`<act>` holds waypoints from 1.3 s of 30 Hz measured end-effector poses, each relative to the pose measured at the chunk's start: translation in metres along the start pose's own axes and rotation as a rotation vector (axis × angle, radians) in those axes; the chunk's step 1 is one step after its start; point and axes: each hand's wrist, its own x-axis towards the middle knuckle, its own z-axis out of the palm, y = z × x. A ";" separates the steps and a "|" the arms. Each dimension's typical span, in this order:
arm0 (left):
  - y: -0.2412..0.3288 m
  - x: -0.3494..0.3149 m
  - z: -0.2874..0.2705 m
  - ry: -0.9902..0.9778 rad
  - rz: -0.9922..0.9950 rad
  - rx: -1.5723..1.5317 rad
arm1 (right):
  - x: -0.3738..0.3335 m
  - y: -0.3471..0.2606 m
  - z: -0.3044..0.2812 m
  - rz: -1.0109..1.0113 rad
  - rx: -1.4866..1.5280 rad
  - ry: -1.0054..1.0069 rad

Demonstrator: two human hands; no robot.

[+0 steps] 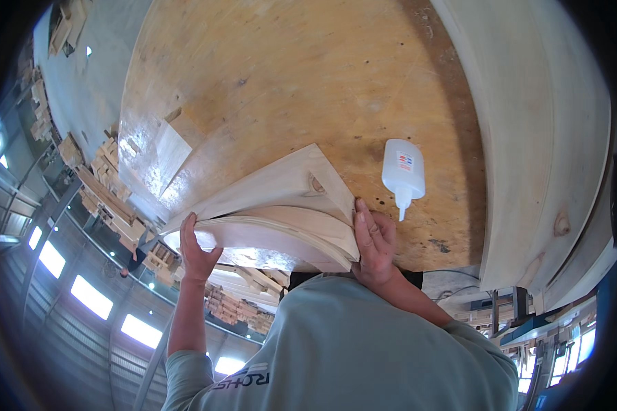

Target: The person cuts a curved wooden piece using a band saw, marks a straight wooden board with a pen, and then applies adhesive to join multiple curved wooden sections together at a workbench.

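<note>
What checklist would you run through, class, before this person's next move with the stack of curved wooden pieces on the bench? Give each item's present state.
1. Left hand grips the left end of the stack of curved wooden pieces: ok.
2. Right hand presses against the stack's right end: ok.
3. Layers line up flush at the right end: cannot tell, the hand covers them.
4. Glue bottle lies apart from the stack, its nozzle toward the right hand: ok.
5. Glue bottle capped: cannot tell.
6. Workbench is bare beside the stack, beyond a small flat offcut to the left: ok.
</note>
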 end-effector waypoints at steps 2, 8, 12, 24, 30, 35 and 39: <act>0.001 0.000 0.001 0.010 0.003 0.007 | 0.000 -0.001 0.001 0.004 -0.014 0.005; 0.007 0.002 0.001 -0.027 -0.016 0.029 | -0.001 0.000 -0.001 0.036 -0.048 0.004; 0.003 0.000 -0.002 -0.015 -0.011 0.039 | -0.003 -0.001 0.000 0.054 -0.035 -0.023; 0.006 -0.005 0.002 -0.031 -0.089 -0.017 | -0.002 0.007 -0.009 0.012 0.058 -0.068; 0.007 -0.007 0.001 -0.020 -0.050 0.014 | 0.000 0.006 -0.013 -0.012 0.017 -0.118; 0.011 -0.004 -0.002 -0.022 -0.038 0.018 | 0.002 0.007 -0.011 -0.023 0.057 -0.116; 0.011 -0.005 0.002 0.008 -0.020 0.053 | 0.001 0.011 -0.008 -0.051 0.034 -0.113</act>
